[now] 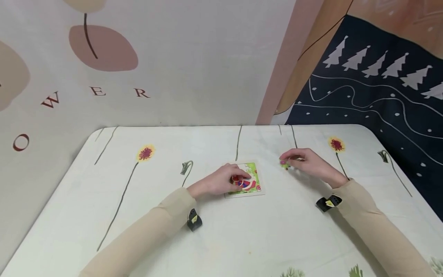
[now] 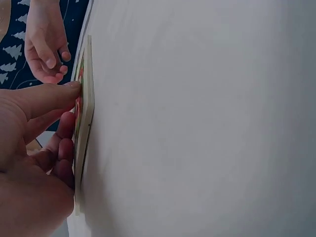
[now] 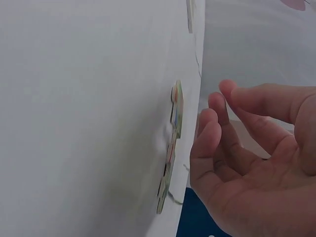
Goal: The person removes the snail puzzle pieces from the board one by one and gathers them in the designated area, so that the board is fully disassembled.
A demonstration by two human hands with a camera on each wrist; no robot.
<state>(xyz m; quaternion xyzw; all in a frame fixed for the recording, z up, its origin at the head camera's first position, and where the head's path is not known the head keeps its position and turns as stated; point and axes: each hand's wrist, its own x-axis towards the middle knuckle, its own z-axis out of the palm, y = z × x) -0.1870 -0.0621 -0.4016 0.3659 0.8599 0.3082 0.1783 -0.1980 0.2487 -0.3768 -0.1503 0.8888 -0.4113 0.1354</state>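
A square jigsaw board (image 1: 255,177) with a green, red and blue picture and a pale wooden edge lies flat on the table. Over its left part rests my left hand (image 1: 223,179), hiding some of the picture. Seen from the left wrist, the fingertips (image 2: 73,87) touch the board's face, and several other fingers bend against it. To the right of the board, my right hand (image 1: 309,163) hovers over small colourful puzzle pieces (image 3: 173,140) on the cloth. Its fingers (image 3: 206,140) bend loosely, apart from the pieces, with nothing between them.
A white tablecloth (image 1: 207,238) printed with flowers and stems covers the table. Behind its far edge hangs a pale cloth (image 1: 207,77) with letters and leaf shapes. A dark cloth (image 1: 363,88) with white trees hangs at the right.
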